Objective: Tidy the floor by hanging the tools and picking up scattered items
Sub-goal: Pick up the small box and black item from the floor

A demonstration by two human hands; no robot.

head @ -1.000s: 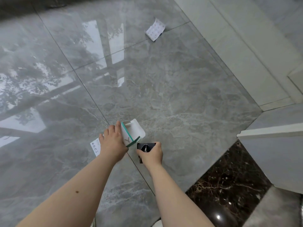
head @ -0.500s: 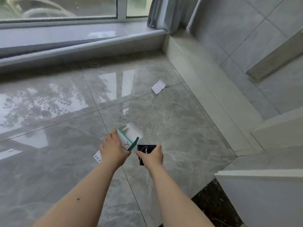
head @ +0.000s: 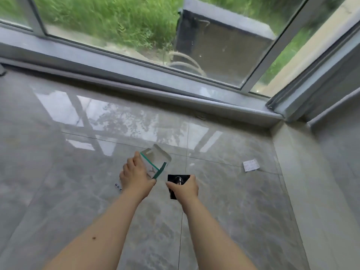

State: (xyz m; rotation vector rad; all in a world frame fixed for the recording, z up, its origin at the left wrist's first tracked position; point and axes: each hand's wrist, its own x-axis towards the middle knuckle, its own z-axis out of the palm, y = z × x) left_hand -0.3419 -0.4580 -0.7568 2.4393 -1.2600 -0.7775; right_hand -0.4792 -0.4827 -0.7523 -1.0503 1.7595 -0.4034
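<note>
Left hand [head: 136, 175] gripping clear box [head: 155, 162], right hand [head: 185, 187] pinching black card [head: 176, 179]

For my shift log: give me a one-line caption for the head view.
Left hand holds a white-and-green carton, right hand a black card; paper slip lies on floor.

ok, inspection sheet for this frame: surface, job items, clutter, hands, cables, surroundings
Surface: glossy grey tiled floor, window reflections on it.
Job's things: white box with green edge held in left hand; black square card with clear hook held in right hand.
Clutter: white paper slip lying on the floor near the right wall.
Hands: both gripping, held above the floor.
Cables: nothing seen indoors.
Surroundings: window onto grass, grey curtain at right.
</note>
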